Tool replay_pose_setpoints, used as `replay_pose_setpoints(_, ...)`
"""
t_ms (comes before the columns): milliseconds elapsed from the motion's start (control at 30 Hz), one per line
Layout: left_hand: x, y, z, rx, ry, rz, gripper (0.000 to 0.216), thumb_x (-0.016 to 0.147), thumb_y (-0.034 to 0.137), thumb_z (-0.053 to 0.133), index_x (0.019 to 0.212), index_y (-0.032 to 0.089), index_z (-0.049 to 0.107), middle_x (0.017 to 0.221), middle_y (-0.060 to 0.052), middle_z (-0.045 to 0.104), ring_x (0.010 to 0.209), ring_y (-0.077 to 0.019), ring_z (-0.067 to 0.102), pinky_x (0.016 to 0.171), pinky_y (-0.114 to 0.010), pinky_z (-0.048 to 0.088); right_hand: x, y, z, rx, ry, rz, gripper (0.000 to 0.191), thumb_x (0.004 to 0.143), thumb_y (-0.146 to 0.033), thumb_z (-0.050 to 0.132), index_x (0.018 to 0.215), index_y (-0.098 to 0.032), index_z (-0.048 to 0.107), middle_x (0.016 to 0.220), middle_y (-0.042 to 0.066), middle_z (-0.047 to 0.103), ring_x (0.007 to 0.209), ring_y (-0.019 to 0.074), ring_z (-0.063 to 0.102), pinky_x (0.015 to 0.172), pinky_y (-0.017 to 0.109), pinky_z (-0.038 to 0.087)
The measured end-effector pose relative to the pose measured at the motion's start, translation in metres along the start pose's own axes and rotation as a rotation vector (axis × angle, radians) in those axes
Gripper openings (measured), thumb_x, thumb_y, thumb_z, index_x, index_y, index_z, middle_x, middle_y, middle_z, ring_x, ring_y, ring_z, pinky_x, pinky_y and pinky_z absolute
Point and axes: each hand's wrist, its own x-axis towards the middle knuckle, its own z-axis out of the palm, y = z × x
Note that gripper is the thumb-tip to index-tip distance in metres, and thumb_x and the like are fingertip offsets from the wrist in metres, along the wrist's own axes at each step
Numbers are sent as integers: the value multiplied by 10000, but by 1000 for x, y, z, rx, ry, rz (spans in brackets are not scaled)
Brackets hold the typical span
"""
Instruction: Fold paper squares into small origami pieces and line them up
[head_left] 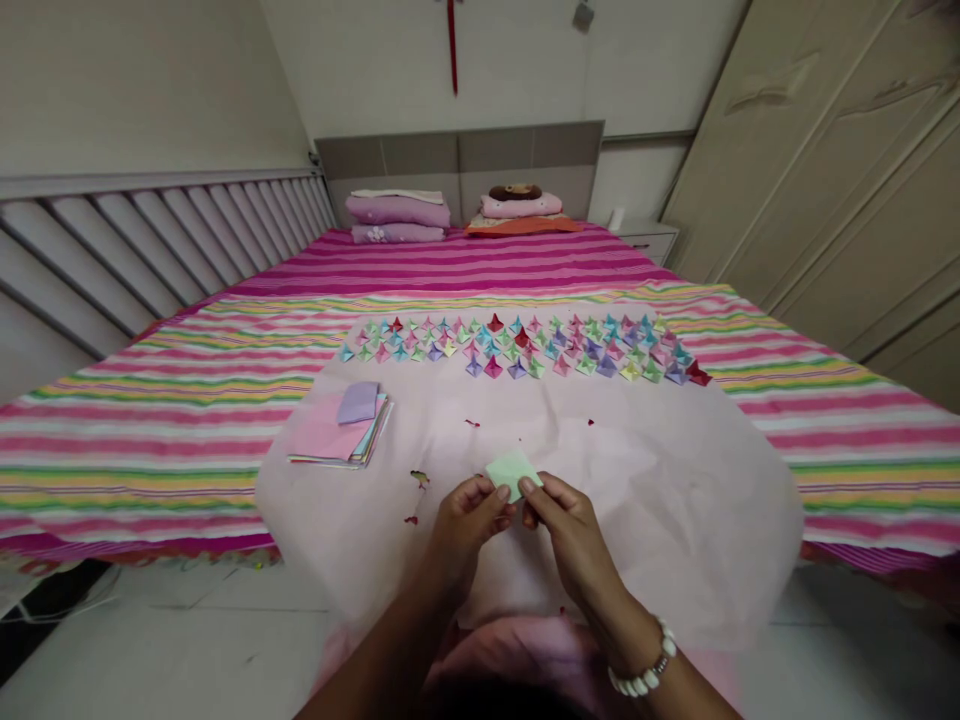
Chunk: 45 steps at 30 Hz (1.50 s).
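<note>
Both hands pinch a small pale green paper square (511, 469) just above a pale pink sheet (675, 480) spread over the bed. My left hand (466, 518) grips its lower left edge with closed fingers. My right hand (564, 518), a white bead bracelet on its wrist, pinches the lower right edge. Farther out lies a long band of several small folded paper shapes (517, 348) in pink, green, blue, purple and red. A stack of coloured paper squares (341, 430), pink and lilac on top, sits to the left of my hands.
The bed has a pink, green and yellow striped cover (172, 400). Folded bedding (396, 217) and pillows (520, 208) lie at the headboard. A slatted rail (150, 240) runs along the left, wardrobe doors (840, 180) stand on the right. Tiny paper scraps (418, 480) dot the sheet.
</note>
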Motion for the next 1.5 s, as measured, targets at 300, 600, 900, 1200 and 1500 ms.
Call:
replay_pose_setpoints(300,-1,22,-10,-231,-200,-235,277,618,259,833,753,109,644,611,32,585,507,-19,509,545,-143,421,3,7,-15,216,-151,36,363,705,-233,712,1066,-246,688,923,25,676,908,195,571,846,315,406)
replay_pose_setpoints(600,-7,14,-11,-337,-324,-468,245,644,173,794,837,111,657,627,35,579,472,-5,479,512,-137,377,2,-7,-10,269,-205,41,138,675,-271,787,760,-205,701,711,-4,672,672,141,587,690,272,448)
replay_pose_setpoints(900,0,23,-10,-23,-243,-52,250,791,379,636,835,140,691,804,-52,670,779,-153,585,729,-264,422,7,-8,-15,227,-91,109,219,600,-309,835,688,-159,701,607,-5,651,563,102,535,587,227,410)
replay_pose_setpoints(1200,0,22,-23,196,-249,120,306,687,288,761,968,171,725,699,0,648,653,-101,536,665,-230,415,5,-11,-9,266,-119,170,219,608,-314,823,704,-156,706,557,-1,655,501,90,541,539,211,400)
replay_pose_setpoints(1500,0,17,-12,352,-102,220,242,695,315,724,874,151,721,551,26,591,516,-96,525,507,-209,423,3,-5,-8,277,-142,145,211,613,-284,826,747,-165,716,561,1,676,496,97,580,537,211,440)
